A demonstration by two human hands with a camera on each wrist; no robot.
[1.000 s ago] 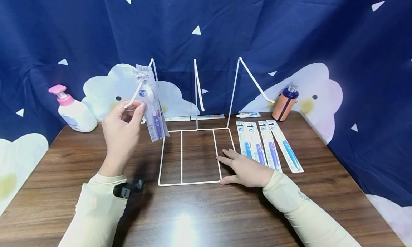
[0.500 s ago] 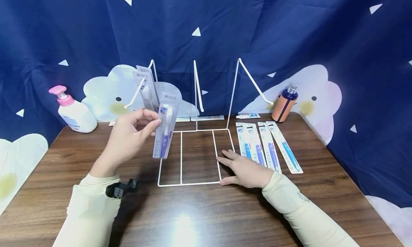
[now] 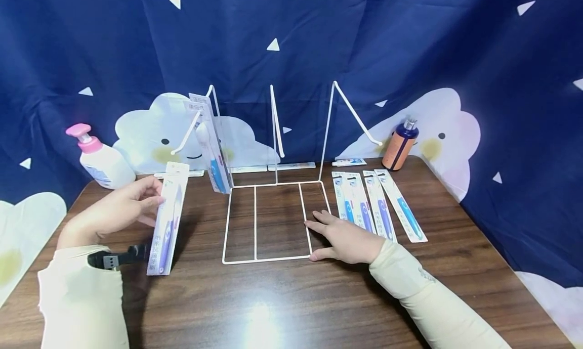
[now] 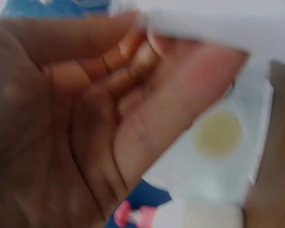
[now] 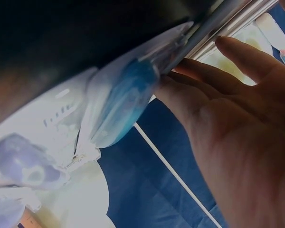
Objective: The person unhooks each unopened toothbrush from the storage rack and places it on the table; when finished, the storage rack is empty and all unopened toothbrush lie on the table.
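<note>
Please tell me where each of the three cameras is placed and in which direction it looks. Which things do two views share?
Head: worn on the head, looks forward and down at the wooden table; shows both sleeves, the left hand holding a toothbrush pack, the right hand flat on the wire rack.
Left wrist: looks along the blurred left palm toward the backdrop.
Right wrist: looks from below along the right palm.
Shared: head and left wrist both show the pump bottle.

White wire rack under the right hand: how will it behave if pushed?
The white wire rack is thin open wire, so probably light and apt to slide. Its tall hooked uprights may make it tip. The right hand lying flat on its base likely steadies it.
</note>
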